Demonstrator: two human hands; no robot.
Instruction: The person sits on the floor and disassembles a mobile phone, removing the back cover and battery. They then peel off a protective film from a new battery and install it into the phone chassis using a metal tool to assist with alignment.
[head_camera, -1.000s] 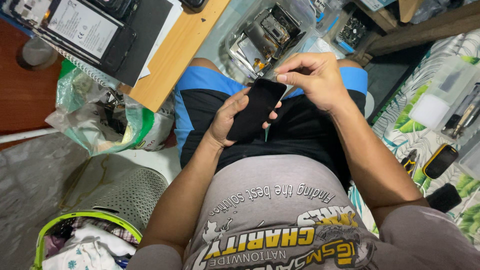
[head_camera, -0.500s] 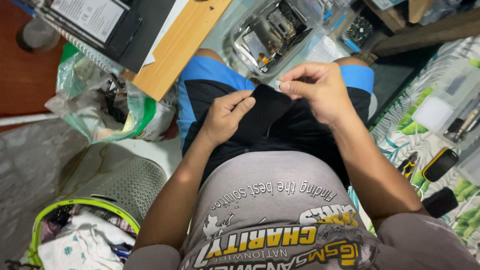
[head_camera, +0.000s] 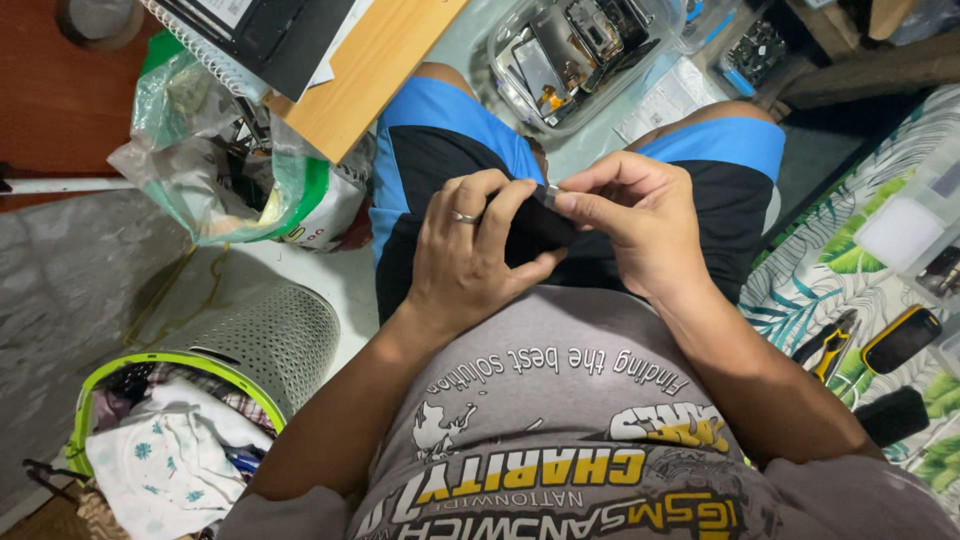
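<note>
I sit with a black phone (head_camera: 535, 228) held over my lap, seen edge-on. My left hand (head_camera: 470, 250), with a ring on one finger, wraps around the phone from the left. My right hand (head_camera: 640, 225) pinches the phone's upper edge with thumb and forefinger; a small silvery bit (head_camera: 550, 195) shows at the fingertips. Most of the phone is hidden by my fingers. Below are my black shorts with blue trim (head_camera: 440, 150) and my grey printed shirt (head_camera: 560, 430).
A clear plastic box of phone parts (head_camera: 575, 55) lies on the floor ahead. A wooden board (head_camera: 370, 70) and plastic bags (head_camera: 230, 170) stand at left, a laundry basket (head_camera: 190, 400) at lower left. Pliers (head_camera: 830, 350) and a yellow-edged device (head_camera: 900, 340) lie on leaf-print cloth at right.
The phone lay flat and face-up in my left hand a second ago; it is now turned edge-on with both hands closed around it. The view has drawn closer.
</note>
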